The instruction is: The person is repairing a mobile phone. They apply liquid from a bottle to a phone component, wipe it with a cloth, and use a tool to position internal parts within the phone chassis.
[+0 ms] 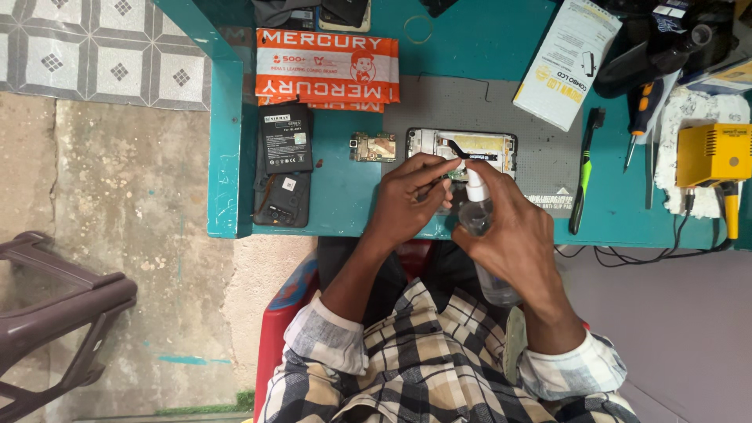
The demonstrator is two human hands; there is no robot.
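Note:
An opened phone frame (486,144) lies on a grey mat (501,106) on the teal table (345,188). My left hand (407,200) pinches a thin black tool (454,149) whose tip rests on the phone's inside. My right hand (513,239) grips a small clear spray bottle (476,213) with a white nozzle, held just in front of the phone and touching my left fingers. The phone's near edge is hidden behind both hands.
Left of the phone lie a small circuit board (374,146), a black battery (286,139) and a black phone part (286,200). An orange packet (327,66), white packet (565,63), green brush (583,172), screwdriver (642,117) and yellow device (713,153) surround the mat. A brown chair (55,313) stands left.

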